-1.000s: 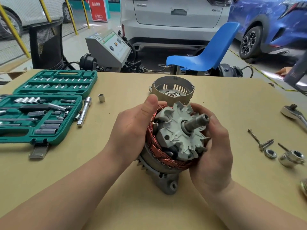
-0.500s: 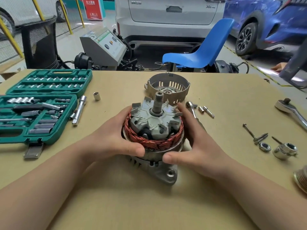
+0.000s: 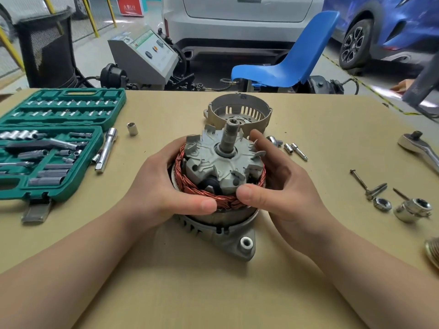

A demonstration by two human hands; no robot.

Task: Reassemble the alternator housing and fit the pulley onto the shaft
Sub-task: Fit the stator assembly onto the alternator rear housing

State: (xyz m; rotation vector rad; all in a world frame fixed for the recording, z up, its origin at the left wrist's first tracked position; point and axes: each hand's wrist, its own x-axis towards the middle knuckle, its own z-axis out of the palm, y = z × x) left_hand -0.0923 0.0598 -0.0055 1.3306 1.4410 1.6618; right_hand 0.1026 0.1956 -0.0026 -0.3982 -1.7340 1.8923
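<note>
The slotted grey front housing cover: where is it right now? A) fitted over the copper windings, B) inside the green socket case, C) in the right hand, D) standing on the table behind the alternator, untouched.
D: the slotted grey front housing cover stands on the tan table behind the alternator, while the left hand and right hand hold the copper windings, which are bare.

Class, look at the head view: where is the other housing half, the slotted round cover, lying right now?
The slotted cover lies open side up at the table's far middle, just behind the upright shaft of the assembly, in front of the blue chair.
</note>
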